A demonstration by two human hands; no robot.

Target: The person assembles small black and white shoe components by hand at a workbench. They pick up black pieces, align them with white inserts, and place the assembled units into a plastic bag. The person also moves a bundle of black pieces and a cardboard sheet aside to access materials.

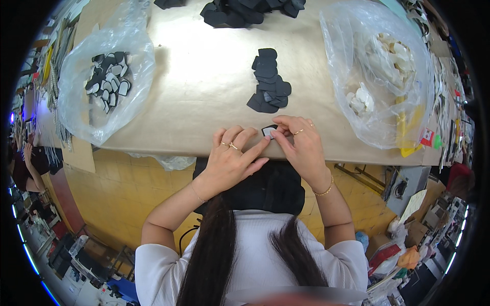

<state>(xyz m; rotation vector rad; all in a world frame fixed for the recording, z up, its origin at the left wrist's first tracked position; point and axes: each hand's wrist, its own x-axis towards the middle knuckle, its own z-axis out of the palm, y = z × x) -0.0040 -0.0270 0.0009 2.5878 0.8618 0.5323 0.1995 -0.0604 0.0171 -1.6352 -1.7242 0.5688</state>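
Note:
At the table's near edge lies a small black piece with a rounded end and a white patch on its face (267, 131). My right hand (306, 145) pinches its right side between thumb and index finger. The index fingertip of my left hand (229, 159) touches the white patch from the left. That hand's thumb is apart and its other fingers are loosely bent, with nothing gripped. Just beyond my hands, a loose heap of similar black pieces (268, 76) runs away from me, overlapping one another.
A clear plastic bag (140, 76) on the left holds several black-and-white pieces (109, 81). On the right, another clear bag (339, 56) contains white pieces (361, 100). A larger black pile (240, 13) lies at the far side of the tan table (199, 81). A green-capped bottle (436, 141) lies far right.

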